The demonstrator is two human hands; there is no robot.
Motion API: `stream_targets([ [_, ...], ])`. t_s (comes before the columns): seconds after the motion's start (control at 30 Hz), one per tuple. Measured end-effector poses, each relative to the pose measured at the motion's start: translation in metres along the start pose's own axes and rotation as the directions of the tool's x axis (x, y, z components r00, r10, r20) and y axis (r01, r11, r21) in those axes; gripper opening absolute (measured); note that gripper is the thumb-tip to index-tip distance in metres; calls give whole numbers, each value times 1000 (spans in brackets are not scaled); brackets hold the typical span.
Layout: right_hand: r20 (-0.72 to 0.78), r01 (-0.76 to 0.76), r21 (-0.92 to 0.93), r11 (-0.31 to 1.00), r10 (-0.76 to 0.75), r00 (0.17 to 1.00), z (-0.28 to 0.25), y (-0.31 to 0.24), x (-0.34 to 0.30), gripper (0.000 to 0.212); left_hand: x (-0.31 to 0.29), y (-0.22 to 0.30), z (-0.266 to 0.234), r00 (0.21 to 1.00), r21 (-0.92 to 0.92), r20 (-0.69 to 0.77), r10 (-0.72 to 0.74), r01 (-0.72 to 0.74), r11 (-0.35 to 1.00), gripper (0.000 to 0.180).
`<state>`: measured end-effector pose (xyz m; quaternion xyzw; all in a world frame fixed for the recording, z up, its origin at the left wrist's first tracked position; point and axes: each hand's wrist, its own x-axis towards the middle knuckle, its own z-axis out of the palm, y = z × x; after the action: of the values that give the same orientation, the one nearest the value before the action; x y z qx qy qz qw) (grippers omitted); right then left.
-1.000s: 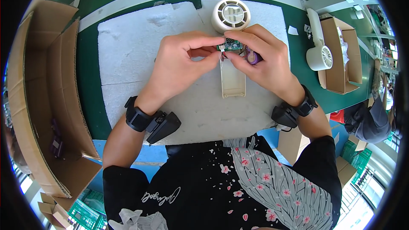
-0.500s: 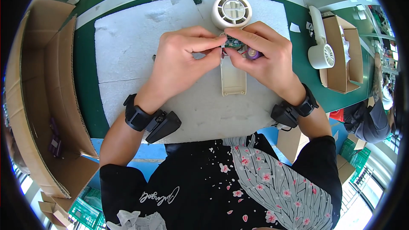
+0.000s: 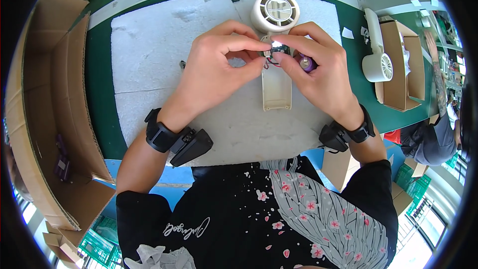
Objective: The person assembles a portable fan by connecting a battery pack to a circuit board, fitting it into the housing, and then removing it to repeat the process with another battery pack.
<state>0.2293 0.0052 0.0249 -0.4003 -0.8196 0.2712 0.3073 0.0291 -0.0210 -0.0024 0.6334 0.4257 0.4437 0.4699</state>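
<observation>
A small circuit board (image 3: 281, 49) is pinched between the fingertips of both hands, its surface partly hidden by the fingers. My left hand (image 3: 214, 60) grips its left end, and my right hand (image 3: 326, 62) grips the right side. Thin red and black wires hang below the board. Beside my right palm, a purple cylindrical battery (image 3: 307, 63) sticks out under the fingers. Below the fingertips lies the open cream handle shell (image 3: 277, 92) of a handheld fan. Its round fan head (image 3: 276, 10), with a ringed grille, rests just beyond the hands.
A white foam sheet (image 3: 149, 60) covers the green bench. On the left stands a tall open cardboard box (image 3: 72, 104) with purple items inside. At the right, another cream handheld fan (image 3: 377, 65) lies against a smaller carton (image 3: 413, 69). A co-worker's arm (image 3: 438, 79) shows at the far right.
Both hands, the board and the fan parts have shifted slightly right. The board has tilted, and its green face shows less than before.
</observation>
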Motion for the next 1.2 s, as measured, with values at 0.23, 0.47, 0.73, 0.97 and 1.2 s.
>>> stream_targets([
  [0.23,34,-6,-28,1000,7,999,-1,0,0,23,3,5,3,998,10,44,-54,54,999,27],
  [0.47,37,24,-41,999,-23,999,0,1,0,21,3,4,10,994,123,28,-104,100,987,31],
  [0.73,-44,82,-80,993,-85,995,3,3,0,21,2,2,14,996,169,-25,-91,94,981,30],
  [0.97,-57,100,-113,989,-107,993,4,4,-1,21,2,2,13,996,150,-29,-87,90,985,30],
  [1.2,-49,105,-138,985,-113,992,4,3,-1,18,3,-3,13,998,-79,-37,-59,56,995,22],
])
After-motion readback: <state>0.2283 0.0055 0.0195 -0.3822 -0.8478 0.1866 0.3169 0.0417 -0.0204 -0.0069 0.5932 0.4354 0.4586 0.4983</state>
